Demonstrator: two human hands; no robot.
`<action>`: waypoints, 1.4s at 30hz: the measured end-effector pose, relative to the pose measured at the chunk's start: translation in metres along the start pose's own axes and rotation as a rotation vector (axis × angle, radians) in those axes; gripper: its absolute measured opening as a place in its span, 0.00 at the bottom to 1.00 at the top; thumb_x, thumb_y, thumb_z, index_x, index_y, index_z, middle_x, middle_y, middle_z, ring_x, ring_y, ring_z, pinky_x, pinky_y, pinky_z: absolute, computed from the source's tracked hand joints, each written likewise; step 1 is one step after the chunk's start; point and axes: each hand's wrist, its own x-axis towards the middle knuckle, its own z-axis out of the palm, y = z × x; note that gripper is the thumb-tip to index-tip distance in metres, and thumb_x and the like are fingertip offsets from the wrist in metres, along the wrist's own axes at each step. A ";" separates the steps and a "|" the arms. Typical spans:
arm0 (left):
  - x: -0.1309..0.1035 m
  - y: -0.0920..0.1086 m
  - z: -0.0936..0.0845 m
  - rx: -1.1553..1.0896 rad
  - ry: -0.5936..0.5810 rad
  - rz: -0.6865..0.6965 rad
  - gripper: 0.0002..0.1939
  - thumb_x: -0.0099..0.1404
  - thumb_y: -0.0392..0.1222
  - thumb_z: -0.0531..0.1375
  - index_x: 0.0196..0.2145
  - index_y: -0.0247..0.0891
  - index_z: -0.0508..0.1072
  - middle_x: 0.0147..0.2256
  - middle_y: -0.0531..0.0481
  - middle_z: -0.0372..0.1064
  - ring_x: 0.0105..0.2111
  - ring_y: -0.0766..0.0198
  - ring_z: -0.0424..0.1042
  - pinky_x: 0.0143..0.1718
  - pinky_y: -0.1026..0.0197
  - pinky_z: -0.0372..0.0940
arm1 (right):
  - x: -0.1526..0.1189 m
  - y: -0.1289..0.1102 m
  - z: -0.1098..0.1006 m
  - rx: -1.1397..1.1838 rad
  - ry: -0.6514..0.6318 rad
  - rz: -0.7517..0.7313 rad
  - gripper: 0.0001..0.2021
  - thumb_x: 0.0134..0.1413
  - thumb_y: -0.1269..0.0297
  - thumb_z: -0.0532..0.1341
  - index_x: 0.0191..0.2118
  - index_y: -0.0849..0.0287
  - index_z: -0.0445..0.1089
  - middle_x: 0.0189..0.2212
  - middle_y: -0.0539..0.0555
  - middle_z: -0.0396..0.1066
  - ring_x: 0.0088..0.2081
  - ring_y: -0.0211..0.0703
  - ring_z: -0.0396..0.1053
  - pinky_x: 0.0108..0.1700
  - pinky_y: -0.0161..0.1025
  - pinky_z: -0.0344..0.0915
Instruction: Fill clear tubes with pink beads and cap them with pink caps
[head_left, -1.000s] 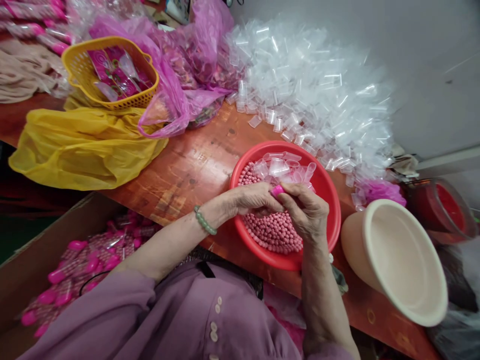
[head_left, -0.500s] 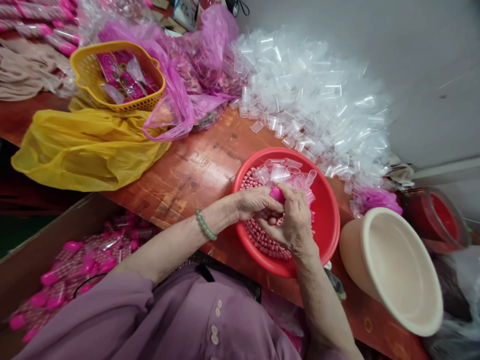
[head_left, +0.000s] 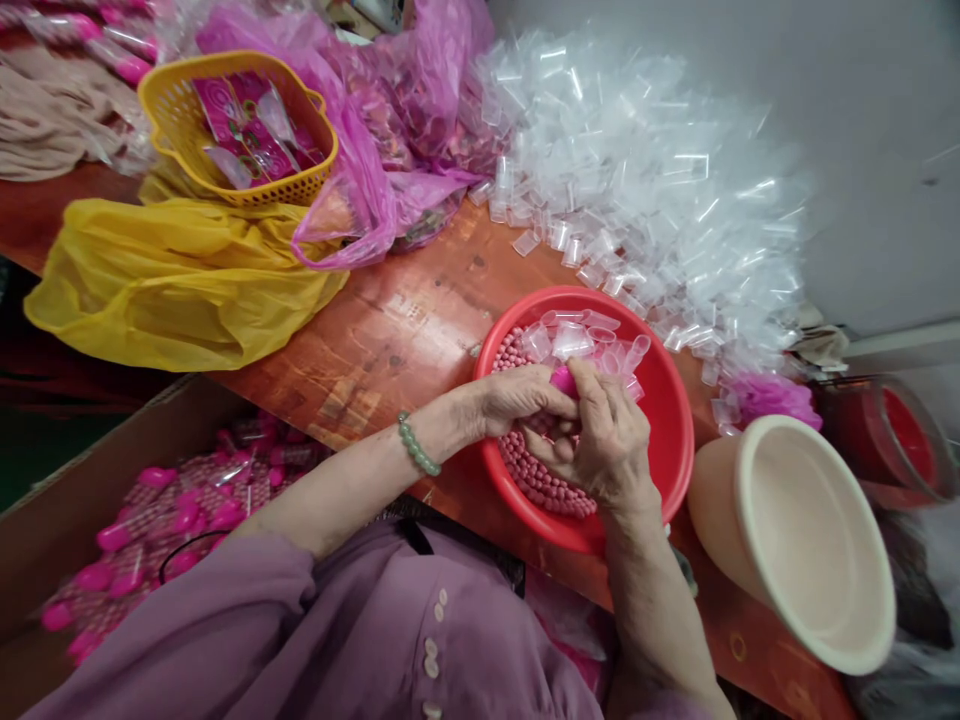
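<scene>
Over a red basin (head_left: 679,450), my two hands meet around a bright pink cap (head_left: 563,380). My left hand (head_left: 525,400), with a green bead bracelet (head_left: 418,445) at its wrist, closes on the cap from the left. Bent fingers of my right hand (head_left: 615,440) press against it from the right; whatever lies below the cap is hidden by the fingers. Pink beads (head_left: 544,480) cover the left and near part of the basin floor. Clear plastic pieces (head_left: 574,338) lie on the beads at the basin's far side.
Clear plastic pieces (head_left: 660,190) are heaped along the wall. A cream tub (head_left: 817,540) tilts at the right. To the left are a yellow basket (head_left: 169,130), a yellow bag (head_left: 187,280) and a pink bag (head_left: 367,210). Below, a carton (head_left: 97,450) holds pink-capped bead tubes (head_left: 180,510).
The view has shifted slightly, so the basin and hands appear a little further right. Both hands stay together at the pink cap, with the right fingers slightly re-set.
</scene>
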 end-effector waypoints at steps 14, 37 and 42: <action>0.003 -0.006 0.001 0.029 0.064 0.126 0.06 0.54 0.27 0.59 0.22 0.32 0.69 0.18 0.53 0.66 0.19 0.72 0.65 0.24 0.68 0.60 | -0.008 0.011 0.003 0.012 -0.018 0.030 0.36 0.54 0.54 0.63 0.64 0.68 0.56 0.44 0.68 0.74 0.43 0.58 0.74 0.42 0.52 0.74; -0.007 -0.009 -0.001 -0.179 0.013 0.122 0.12 0.57 0.41 0.70 0.29 0.29 0.75 0.26 0.46 0.74 0.25 0.69 0.72 0.33 0.67 0.67 | -0.006 0.011 0.009 0.027 0.127 0.092 0.34 0.54 0.49 0.64 0.61 0.63 0.58 0.41 0.63 0.75 0.42 0.56 0.76 0.44 0.52 0.74; 0.003 -0.004 0.003 -0.265 0.221 0.119 0.21 0.67 0.56 0.59 0.27 0.34 0.73 0.21 0.50 0.69 0.20 0.69 0.68 0.25 0.66 0.65 | 0.001 0.008 0.010 0.186 -0.017 0.153 0.38 0.56 0.55 0.63 0.67 0.62 0.50 0.52 0.68 0.70 0.53 0.61 0.72 0.50 0.59 0.73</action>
